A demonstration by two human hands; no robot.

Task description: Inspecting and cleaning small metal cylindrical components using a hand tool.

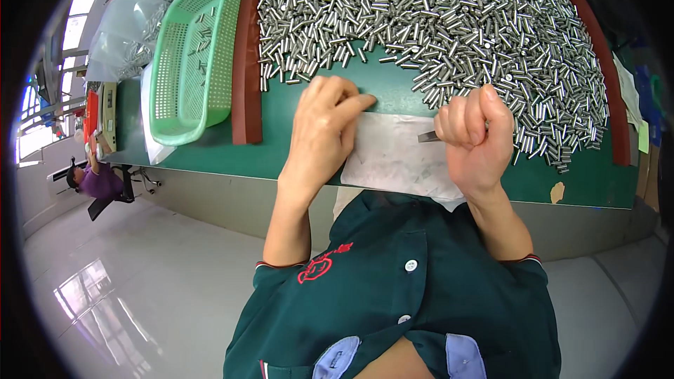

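Short shiny metal pins (435,14) lie in a wide heap across the far part of the green table (393,84). My left hand (324,123) is over the table at the heap's near edge, its fingers curled; what they hold, if anything, is hidden. My right hand (477,133) is closed like a fist with the thumb up. A grey metal pin (427,137) sticks out from its left side, above a smudged white sheet (393,158). That sheet lies between both hands at the table's near edge.
Red-brown strips (247,84) border the heap on the left and right. A green plastic basket (219,91) with a few pins stands left, beside clear bags (130,35) of metal parts. A tan scrap (557,193) lies near right. Someone in purple (100,181) is far left.
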